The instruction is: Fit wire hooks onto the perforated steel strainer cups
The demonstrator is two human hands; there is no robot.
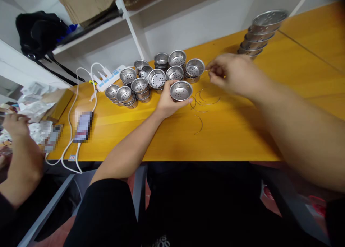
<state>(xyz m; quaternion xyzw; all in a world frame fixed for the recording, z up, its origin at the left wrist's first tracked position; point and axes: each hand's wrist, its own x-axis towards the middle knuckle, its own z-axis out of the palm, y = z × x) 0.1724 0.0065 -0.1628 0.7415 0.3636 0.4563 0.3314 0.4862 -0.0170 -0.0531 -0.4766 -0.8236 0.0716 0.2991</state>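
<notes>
My left hand (165, 105) is wrapped round a small perforated metal cup (181, 92), held with its open top facing up. My right hand (229, 74) is closed in a pinch, blurred by motion, just right of another perforated cup (194, 68). What sits between its fingertips is too small and smeared to make out. Several thin curved wires (201, 124) lie on the table between and below my hands. Behind my left hand stand several short stacks of the same cups (140, 86).
A taller leaning stack of perforated cups (257, 38) stands at the back right of the yellow table (172, 143). To the left are a phone (83, 126), white cables and a power strip (111, 78). At far left, a co-worker's hand (16, 125) is near plastic bags.
</notes>
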